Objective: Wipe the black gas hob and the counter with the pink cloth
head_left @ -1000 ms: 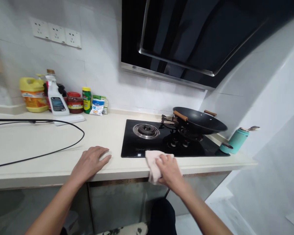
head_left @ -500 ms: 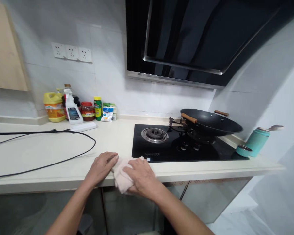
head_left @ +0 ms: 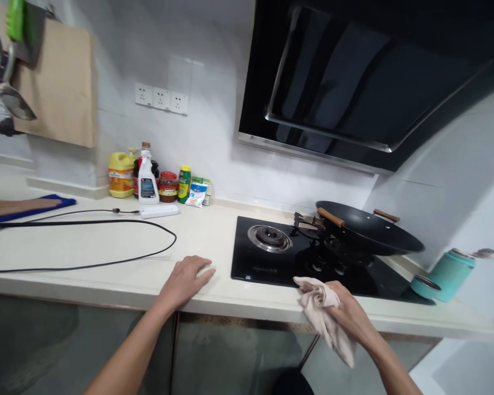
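A crumpled pale pink cloth (head_left: 323, 315) is gripped in my right hand (head_left: 349, 312) at the counter's front edge, just before the black gas stove (head_left: 263, 270). Part of the cloth hangs down past the edge. My left hand (head_left: 186, 281) rests on the white countertop (head_left: 119, 249), left of the stove, with nothing in it and its thumb and fingers apart. On the stove's right burner sits a black wok (head_left: 366, 227) with wooden handles; the left burner (head_left: 270, 237) is bare.
A black cable (head_left: 170, 247) loops over the counter at left. Another person's hand (head_left: 28, 206) lies on a blue cloth (head_left: 63, 201) farther left. Bottles and jars (head_left: 147, 184) line the wall. A teal container (head_left: 453, 274) stands right of the wok, under the range hood (head_left: 337, 82).
My right hand has moved right along the counter edge with the cloth, away from my left hand. The view has swung left, bringing the other person's hand and hanging utensils into sight.
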`<state>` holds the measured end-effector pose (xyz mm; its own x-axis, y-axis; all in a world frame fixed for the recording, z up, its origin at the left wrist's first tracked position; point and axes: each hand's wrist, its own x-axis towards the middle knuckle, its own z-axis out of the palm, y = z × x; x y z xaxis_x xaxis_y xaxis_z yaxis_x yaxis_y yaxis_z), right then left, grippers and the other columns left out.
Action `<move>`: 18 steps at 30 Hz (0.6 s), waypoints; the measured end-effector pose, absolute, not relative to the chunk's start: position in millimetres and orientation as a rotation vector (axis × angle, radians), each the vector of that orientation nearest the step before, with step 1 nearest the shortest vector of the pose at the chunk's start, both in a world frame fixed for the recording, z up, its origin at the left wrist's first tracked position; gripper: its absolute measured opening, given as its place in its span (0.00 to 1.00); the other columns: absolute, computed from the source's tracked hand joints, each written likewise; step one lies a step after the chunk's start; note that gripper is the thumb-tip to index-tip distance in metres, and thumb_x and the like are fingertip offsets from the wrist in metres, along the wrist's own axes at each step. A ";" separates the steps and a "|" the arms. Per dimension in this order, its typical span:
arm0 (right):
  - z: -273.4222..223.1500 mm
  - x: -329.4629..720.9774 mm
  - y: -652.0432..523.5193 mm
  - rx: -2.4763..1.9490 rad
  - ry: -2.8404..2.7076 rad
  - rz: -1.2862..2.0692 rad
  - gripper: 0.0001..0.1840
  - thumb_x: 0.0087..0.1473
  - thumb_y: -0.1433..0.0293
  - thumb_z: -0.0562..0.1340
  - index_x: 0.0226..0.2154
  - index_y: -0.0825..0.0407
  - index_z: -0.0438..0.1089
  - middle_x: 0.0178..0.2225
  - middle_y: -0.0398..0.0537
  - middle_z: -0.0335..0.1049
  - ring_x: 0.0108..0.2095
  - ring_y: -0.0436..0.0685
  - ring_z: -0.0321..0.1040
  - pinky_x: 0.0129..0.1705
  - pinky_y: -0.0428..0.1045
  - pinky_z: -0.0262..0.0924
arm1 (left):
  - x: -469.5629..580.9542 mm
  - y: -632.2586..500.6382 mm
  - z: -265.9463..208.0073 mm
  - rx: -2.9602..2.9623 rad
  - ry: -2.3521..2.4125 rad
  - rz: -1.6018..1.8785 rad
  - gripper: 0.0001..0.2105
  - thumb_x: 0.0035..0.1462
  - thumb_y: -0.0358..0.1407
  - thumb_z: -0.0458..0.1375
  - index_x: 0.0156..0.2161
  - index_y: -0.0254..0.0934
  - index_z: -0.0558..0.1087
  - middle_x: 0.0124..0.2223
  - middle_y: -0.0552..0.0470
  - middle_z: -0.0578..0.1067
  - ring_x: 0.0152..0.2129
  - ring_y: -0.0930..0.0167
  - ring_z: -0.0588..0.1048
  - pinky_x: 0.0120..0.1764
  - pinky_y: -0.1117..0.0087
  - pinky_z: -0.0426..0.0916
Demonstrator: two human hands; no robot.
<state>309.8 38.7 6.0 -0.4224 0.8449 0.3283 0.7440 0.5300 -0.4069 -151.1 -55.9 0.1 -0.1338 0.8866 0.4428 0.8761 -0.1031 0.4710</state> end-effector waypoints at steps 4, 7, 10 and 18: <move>20.6 276.0 64.0 -1.319 -2.103 0.138 0.25 0.55 0.55 0.57 0.53 0.45 0.72 0.54 0.52 0.68 0.54 0.65 0.64 0.57 0.56 0.60 | -149.8 -57.8 -0.1 2.060 2.096 1.091 0.20 0.63 0.50 0.53 0.50 0.40 0.78 0.52 0.46 0.79 0.53 0.59 0.73 0.57 0.56 0.64; 22.9 234.2 76.0 -1.484 -2.096 -0.035 0.34 0.55 0.53 0.59 0.62 0.46 0.65 0.61 0.56 0.60 0.60 0.69 0.58 0.59 0.62 0.56 | -150.2 -58.5 -0.7 2.075 2.083 1.082 0.20 0.64 0.49 0.53 0.50 0.40 0.78 0.53 0.45 0.79 0.53 0.59 0.73 0.58 0.56 0.63; 13.8 202.6 75.8 -1.624 -2.264 -0.132 0.37 0.59 0.47 0.57 0.66 0.44 0.60 0.65 0.59 0.56 0.61 0.74 0.56 0.59 0.68 0.53 | -150.2 -59.9 -0.8 2.057 2.069 1.068 0.20 0.64 0.49 0.53 0.51 0.40 0.77 0.53 0.45 0.78 0.53 0.59 0.72 0.58 0.55 0.63; 8.7 140.1 52.4 -1.264 -2.657 -0.131 0.30 0.67 0.52 0.49 0.68 0.38 0.56 0.69 0.56 0.52 0.64 0.70 0.52 0.61 0.65 0.48 | -149.4 -61.5 -1.7 1.997 2.060 1.120 0.20 0.65 0.50 0.54 0.54 0.44 0.76 0.59 0.46 0.74 0.58 0.57 0.69 0.60 0.53 0.62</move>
<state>140.1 52.4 8.7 -0.6160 0.7582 0.2138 0.7755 0.6313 -0.0044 -149.4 -61.5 -1.7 -0.1584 0.8889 0.4299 0.8442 -0.1039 0.5259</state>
